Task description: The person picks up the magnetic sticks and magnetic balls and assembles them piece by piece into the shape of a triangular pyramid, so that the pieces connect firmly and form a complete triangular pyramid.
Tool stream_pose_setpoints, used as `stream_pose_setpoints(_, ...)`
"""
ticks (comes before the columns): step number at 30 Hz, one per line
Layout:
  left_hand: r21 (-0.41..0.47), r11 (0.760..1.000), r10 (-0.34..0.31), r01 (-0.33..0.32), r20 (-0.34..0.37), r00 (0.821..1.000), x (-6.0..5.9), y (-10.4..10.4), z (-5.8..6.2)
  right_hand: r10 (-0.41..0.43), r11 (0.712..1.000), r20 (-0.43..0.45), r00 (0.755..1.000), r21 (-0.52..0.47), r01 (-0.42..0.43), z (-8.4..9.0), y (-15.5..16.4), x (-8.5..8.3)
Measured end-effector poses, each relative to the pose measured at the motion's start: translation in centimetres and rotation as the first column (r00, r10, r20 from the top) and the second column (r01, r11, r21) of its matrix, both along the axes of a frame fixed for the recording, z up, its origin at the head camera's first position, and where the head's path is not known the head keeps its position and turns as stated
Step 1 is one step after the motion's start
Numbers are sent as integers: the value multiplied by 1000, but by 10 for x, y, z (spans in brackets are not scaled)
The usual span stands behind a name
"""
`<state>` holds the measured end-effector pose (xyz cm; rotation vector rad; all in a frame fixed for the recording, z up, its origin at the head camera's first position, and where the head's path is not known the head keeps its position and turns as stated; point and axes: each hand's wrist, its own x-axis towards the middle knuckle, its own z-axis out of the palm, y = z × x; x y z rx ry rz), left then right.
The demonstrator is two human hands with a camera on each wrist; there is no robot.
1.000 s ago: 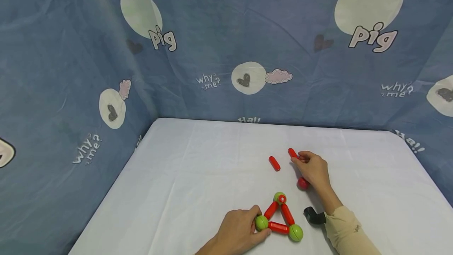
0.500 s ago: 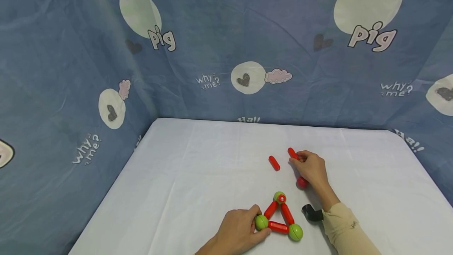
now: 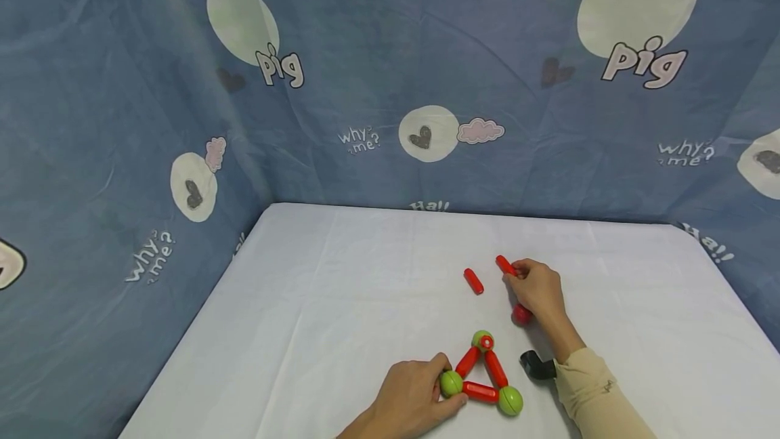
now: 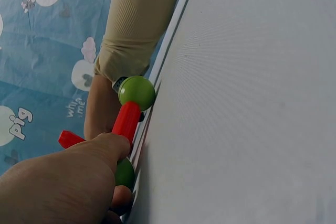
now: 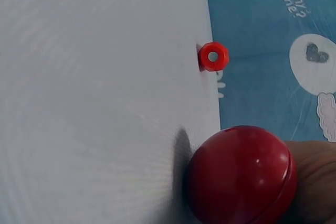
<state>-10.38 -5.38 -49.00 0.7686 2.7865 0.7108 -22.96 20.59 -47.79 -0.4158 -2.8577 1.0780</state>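
A triangle of three red rods (image 3: 480, 392) joined by green balls (image 3: 510, 400) lies on the table; another red rod (image 3: 487, 343) stands end-on at its far ball. My left hand (image 3: 409, 395) holds the near-left corner, its fingers and thumb around the green ball (image 3: 451, 383) and the front rod's end. Farther back, my right hand (image 3: 541, 290) pinches the near end of a loose red rod (image 3: 504, 264). A red ball (image 3: 522, 315) sits below the right hand; in the right wrist view this red ball (image 5: 236, 174) hides most of the hand.
A second loose red rod (image 3: 473, 281) lies left of the pinched one. A black curved camera mount (image 3: 537, 366) is at the right wrist. White cloth covers the table (image 3: 341, 303), with blue printed fabric (image 3: 341, 73) hanging behind and to the left.
Hardly anything differs: the right hand shifts very slightly at the red rod. The left hand and the triangle stay in place.
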Motion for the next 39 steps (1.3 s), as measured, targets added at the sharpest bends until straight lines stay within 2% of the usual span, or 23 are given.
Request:
stream_pose_setpoints(7, 1, 1000, -5, 5, -22, 1000, 0, 0, 0, -3, 1000, 17, 1000, -1, 3, 1, 0, 0)
stream_pose_setpoints(18, 5, 1000, -1, 1, -7, 1000, 0, 0, -1, 3, 1000, 37, 999, -14, -3, 3, 2, 0)
stream_pose_setpoints(32, 10, 1000, 1, 0, -8, 1000, 1, 1, -1, -2, 996, 86, 996, -86, 9, 5, 5, 4)
stream_pose_setpoints(39, 6, 1000, -1, 1, -11, 1000, 0, 1, -1, -1, 995, 43, 999, -101, 6, 6, 9, 9)
